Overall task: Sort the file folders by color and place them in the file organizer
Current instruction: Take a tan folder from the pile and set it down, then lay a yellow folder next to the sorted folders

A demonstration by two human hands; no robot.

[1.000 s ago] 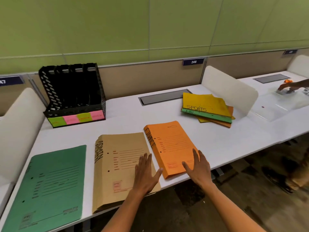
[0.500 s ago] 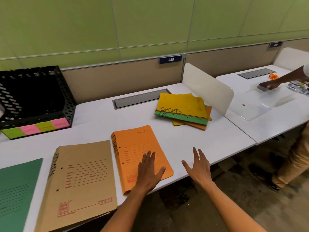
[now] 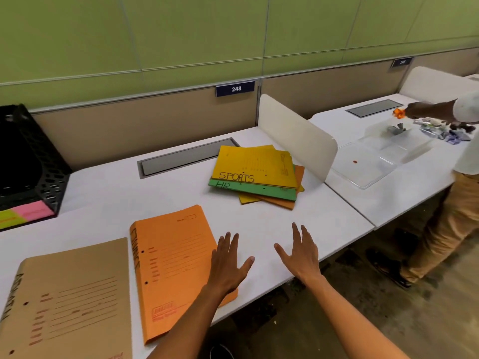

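Observation:
An orange folder [image 3: 171, 265] lies flat near the desk's front edge, with a brown folder [image 3: 67, 304] to its left. My left hand [image 3: 228, 263] hovers with straight spread fingers over the orange folder's right edge. My right hand [image 3: 300, 255] is held flat and empty over bare desk to the right. Farther back sits a loose stack: a yellow folder marked SPORTS [image 3: 255, 164] on top, a green folder marked HR [image 3: 259, 189] under it, and orange folder edges [image 3: 278, 202] below. The black mesh file organizer [image 3: 28, 161], with coloured labels on its front, stands at far left.
A white divider panel [image 3: 295, 136] closes the desk's right side. Beyond it another person [image 3: 461, 156] stands at the neighbouring desk handling small items on a clear tray [image 3: 368, 164]. A grey cable hatch [image 3: 189, 156] is set into the desk [image 3: 116, 193] behind the folders.
The view has swung right: the green folder at left has left the frame and the organizer is cut off. Both hands have moved right, the left hand from the brown folder to the orange one's edge.

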